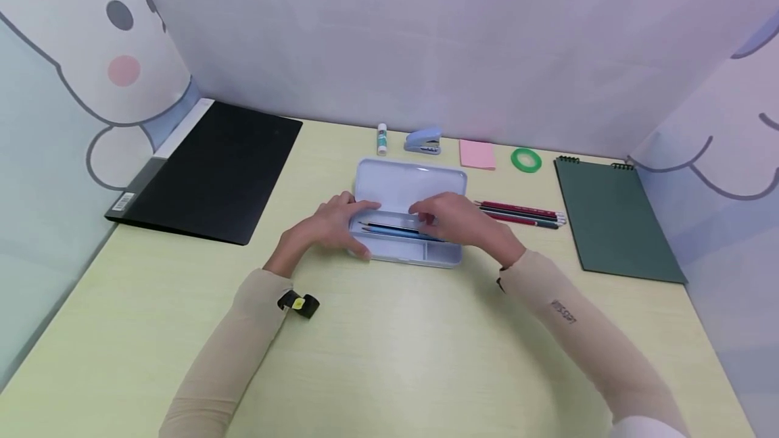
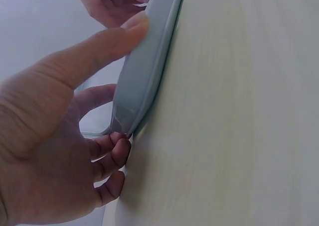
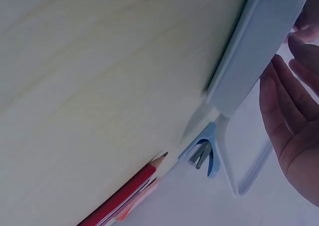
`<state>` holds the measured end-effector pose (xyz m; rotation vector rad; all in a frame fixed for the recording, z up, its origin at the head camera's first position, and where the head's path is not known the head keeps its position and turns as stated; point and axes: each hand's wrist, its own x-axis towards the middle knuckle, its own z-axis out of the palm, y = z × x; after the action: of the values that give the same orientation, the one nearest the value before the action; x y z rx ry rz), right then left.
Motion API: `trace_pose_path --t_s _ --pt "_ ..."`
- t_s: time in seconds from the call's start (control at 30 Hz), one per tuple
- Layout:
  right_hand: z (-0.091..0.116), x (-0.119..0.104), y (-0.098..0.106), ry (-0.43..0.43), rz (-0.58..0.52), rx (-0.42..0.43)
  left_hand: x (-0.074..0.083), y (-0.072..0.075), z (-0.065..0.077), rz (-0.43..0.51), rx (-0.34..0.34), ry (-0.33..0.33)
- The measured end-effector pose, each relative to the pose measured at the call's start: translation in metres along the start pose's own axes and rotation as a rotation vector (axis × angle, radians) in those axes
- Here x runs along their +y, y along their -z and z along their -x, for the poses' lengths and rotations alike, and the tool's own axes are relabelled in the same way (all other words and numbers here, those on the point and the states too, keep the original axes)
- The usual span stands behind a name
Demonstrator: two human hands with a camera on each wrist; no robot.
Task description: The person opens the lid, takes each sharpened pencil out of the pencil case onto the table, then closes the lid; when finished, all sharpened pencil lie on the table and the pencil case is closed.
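Observation:
A pale blue pencil case lies with its lid raised toward the back. My left hand grips its left end, thumb on the front wall and fingers around the end, as the left wrist view shows too. Over the right part of the tray is my right hand, its fingers loosely bent down into the case. A blue pencil and a dark pencil lie in the long rear compartment, their right ends hidden under that hand. In the right wrist view the thumb and fingertips stand apart, with nothing visible between them.
Several red and dark pencils lie right of the case. Behind stand a glue stick, a blue stapler, pink sticky notes and green tape. A black folder lies left, a dark green spiral notebook right.

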<state>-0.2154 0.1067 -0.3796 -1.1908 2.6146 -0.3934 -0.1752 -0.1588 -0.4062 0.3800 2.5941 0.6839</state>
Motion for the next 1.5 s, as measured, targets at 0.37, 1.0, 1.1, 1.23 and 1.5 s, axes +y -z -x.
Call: trace_pose_path --t_s 0.37,1.0,1.1,1.23,1.5 --pt "-0.018 -0.021 -0.005 -0.017 0.174 -0.047 0.000 0.001 0.001 0.002 0.002 0.000" --pt "-0.020 -0.025 -0.006 -0.013 -0.038 -0.076 0.000 0.002 0.001 0.001 0.000 -0.008" --pt "-0.019 -0.026 -0.006 -0.027 -0.060 -0.080 0.001 0.002 0.001 0.005 -0.005 -0.004" --pt "-0.019 -0.027 -0.006 -0.031 -0.073 -0.061 0.001 0.001 0.001 -0.001 0.000 -0.009" --pt "-0.016 -0.029 -0.005 -0.059 -0.086 -0.044 0.000 0.000 0.000 -0.011 0.003 -0.015"
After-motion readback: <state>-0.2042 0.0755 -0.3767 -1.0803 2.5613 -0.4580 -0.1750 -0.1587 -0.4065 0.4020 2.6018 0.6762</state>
